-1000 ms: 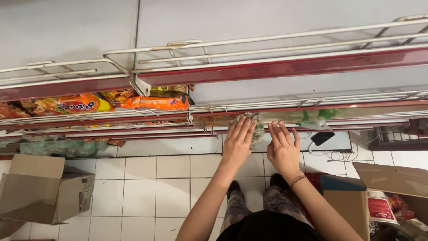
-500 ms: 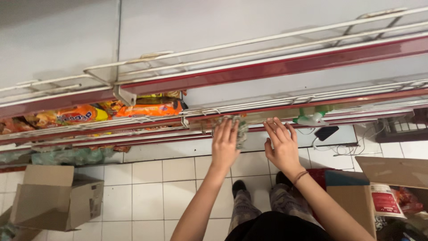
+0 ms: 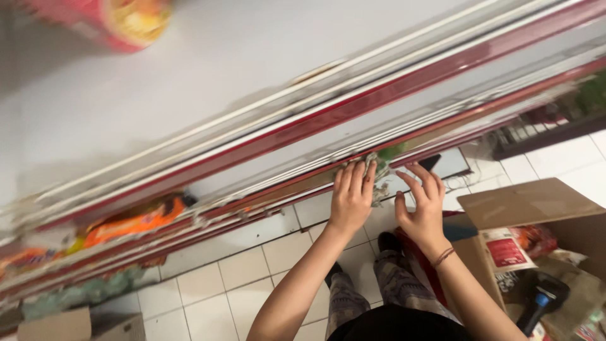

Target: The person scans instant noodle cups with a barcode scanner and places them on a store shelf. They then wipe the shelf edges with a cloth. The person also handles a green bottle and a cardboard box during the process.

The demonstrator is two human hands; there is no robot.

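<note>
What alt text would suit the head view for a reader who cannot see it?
Seen from above, a person's left hand and right hand reach to the edge of a low red-trimmed shop shelf, fingers on a pale packet there. Orange packets lie on the shelf to the left, and an open cardboard box of goods sits on the white tiled floor at right.

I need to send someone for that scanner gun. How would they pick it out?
Start at the open brown cardboard box on the white tiled floor, beside the right hand. Below its flap stands the black handheld scanner with a blue grip, the only tool among packets.
</note>
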